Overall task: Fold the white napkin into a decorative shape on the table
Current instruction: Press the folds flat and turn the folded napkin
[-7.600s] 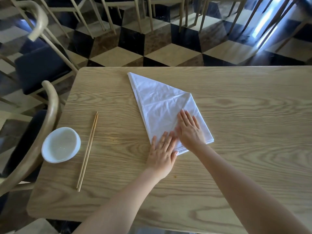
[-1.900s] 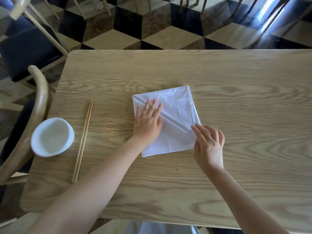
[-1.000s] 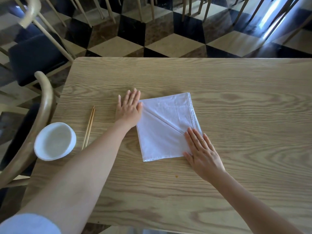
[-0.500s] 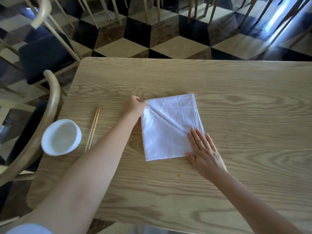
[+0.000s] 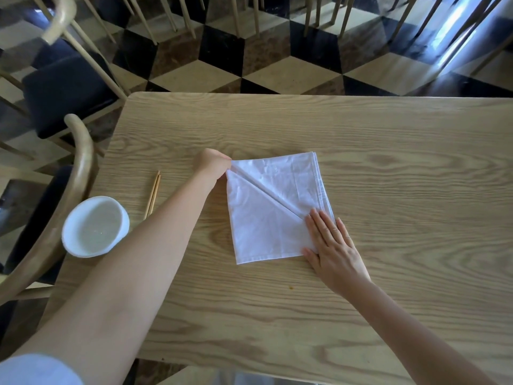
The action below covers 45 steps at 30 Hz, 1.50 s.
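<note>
Fingers of your left hand [image 5: 212,164] pinched the far-left corner of the white napkin [image 5: 273,207] mid-table [image 5: 388,151]; your right hand [image 5: 334,248] lay flat, fingers spread, on its near-right corner.

Soft, even daylight is cast across the wooden table [image 5: 361,162], with only faint shadows; a bluish glare streak is seen on the glossy floor [image 5: 449,26] at top right, and straight edges are bowed by wide-angle distortion

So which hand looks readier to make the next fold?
Probably the left hand: its fingers already pinch the white napkin's far-left corner, while the right hand lies flat, pinning the near-right corner.
</note>
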Tool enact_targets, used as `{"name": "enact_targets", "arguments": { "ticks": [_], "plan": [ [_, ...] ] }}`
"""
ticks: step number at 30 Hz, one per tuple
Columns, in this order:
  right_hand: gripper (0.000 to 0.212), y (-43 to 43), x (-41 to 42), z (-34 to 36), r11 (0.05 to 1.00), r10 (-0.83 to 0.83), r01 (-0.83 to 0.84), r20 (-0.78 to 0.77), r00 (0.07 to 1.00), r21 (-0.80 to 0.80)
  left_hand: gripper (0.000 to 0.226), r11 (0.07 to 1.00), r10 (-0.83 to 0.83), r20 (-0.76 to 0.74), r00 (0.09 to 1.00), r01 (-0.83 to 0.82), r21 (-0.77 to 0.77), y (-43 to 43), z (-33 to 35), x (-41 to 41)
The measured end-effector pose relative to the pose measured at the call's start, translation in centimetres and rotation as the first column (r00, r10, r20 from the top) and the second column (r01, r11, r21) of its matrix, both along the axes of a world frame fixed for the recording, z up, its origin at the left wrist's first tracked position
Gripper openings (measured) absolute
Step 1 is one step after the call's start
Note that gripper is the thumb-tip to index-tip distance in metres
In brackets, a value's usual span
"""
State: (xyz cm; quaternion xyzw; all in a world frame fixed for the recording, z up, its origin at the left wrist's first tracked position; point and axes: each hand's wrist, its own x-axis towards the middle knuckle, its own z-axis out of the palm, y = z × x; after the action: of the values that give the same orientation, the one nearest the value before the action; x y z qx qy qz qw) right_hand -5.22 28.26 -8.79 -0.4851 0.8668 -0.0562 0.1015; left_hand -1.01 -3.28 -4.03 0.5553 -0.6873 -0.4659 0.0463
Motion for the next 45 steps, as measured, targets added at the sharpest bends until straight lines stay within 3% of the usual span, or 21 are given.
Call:
{"name": "enact_targets", "arguments": {
  "ticks": [4, 7, 10, 13, 16, 18, 21, 24, 27, 29, 32, 34, 36, 39, 41, 45],
  "plan": [
    [0.063, 0.0, 0.0, 0.0, 1.000, 0.007, -0.007, -0.009, 1.000, 0.012, 0.028, 0.998, 0.063, 0.005, 0.998, -0.063, -0.019, -0.6, 0.1, 0.2],
    [0.063, 0.1, 0.0, 0.1, 1.000, 0.012, -0.012, 0.011, 1.000, 0.011, 0.028, 0.979, 0.164, -0.107, 0.981, -0.148, 0.141, -0.7, 0.1, 0.5],
    [0.063, 0.0, 0.1, 0.3, 1.000, 0.017, -0.017, 0.049, 0.999, -0.008, 0.031, 0.890, 0.422, -0.267, 0.866, -0.340, 0.305, 0.4, 0.4, 1.7],
    [0.059, -0.1, -0.4, 0.6, 0.995, 0.008, 0.016, 0.238, 0.971, -0.102, 0.040, 0.913, 0.403, -0.230, 0.886, -0.372, 0.168, 4.5, 0.0, 4.3],
    [0.045, -0.3, -0.9, 2.1, 0.887, -0.119, 0.327, 0.521, 0.845, -0.327, 0.038, 0.973, 0.228, -0.214, 0.950, -0.216, 0.078, 11.2, -0.5, 7.0],
    [0.034, -0.2, -1.0, 2.8, 0.778, -0.289, 0.511, 0.514, 0.807, -0.366, 0.040, 0.982, 0.184, -0.211, 0.960, -0.173, 0.071, 14.2, -0.9, 8.2],
    [0.017, -0.3, -1.2, 3.2, 0.737, -0.430, 0.624, 0.532, 0.729, -0.259, 0.045, 0.958, 0.269, -0.200, 0.942, -0.241, 0.154, 15.9, -1.3, 9.2],
    [0.019, -0.6, -1.1, 3.2, 0.782, -0.431, 0.605, 0.572, 0.698, -0.150, 0.048, 0.952, 0.295, -0.247, 0.923, -0.262, 0.159, 16.5, -1.1, 9.7],
    [0.022, -1.1, -0.5, 3.3, 0.778, -0.458, 0.624, 0.612, 0.645, -0.076, 0.049, 0.964, 0.254, -0.240, 0.937, -0.264, -0.009, 16.2, -0.7, 10.4],
    [0.025, -1.1, 0.3, 3.3, 0.777, -0.452, 0.627, 0.640, 0.621, -0.060, 0.049, 0.946, 0.121, -0.170, 0.978, -0.166, -0.279, 16.0, -0.8, 11.2],
    [0.036, -0.6, 1.5, 3.4, 0.826, -0.428, 0.560, 0.568, 0.703, -0.071, 0.042, 0.712, -0.246, 0.045, 0.968, 0.213, -0.669, 17.2, -1.4, 12.1],
    [0.043, 0.1, 1.4, 3.7, 0.883, -0.355, 0.441, 0.386, 0.852, -0.163, 0.039, 0.561, -0.460, 0.164, 0.872, 0.430, -0.707, 18.9, -1.9, 11.9],
    [0.046, 1.0, 0.5, 3.9, 0.953, -0.137, 0.200, 0.262, 0.955, -0.229, 0.036, 0.474, -0.602, 0.205, 0.772, 0.552, -0.686, 20.5, -2.3, 11.3],
    [0.049, 2.1, -0.9, 3.8, 0.989, 0.144, -0.135, 0.238, 0.960, -0.055, 0.029, 0.460, -0.633, 0.208, 0.745, 0.579, -0.674, 21.6, -2.7, 10.0],
    [0.044, 2.4, -1.5, 3.4, 0.980, 0.198, -0.194, 0.237, 0.951, -0.040, 0.024, 0.450, -0.623, 0.219, 0.751, 0.573, -0.686, 21.7, -2.8, 9.4],
    [0.015, 1.6, -1.7, 3.6, 0.957, 0.245, -0.222, 0.108, 0.964, -0.186, 0.018, 0.397, -0.621, 0.260, 0.740, 0.583, -0.709, 21.6, -2.5, 8.6]
  ]
}}
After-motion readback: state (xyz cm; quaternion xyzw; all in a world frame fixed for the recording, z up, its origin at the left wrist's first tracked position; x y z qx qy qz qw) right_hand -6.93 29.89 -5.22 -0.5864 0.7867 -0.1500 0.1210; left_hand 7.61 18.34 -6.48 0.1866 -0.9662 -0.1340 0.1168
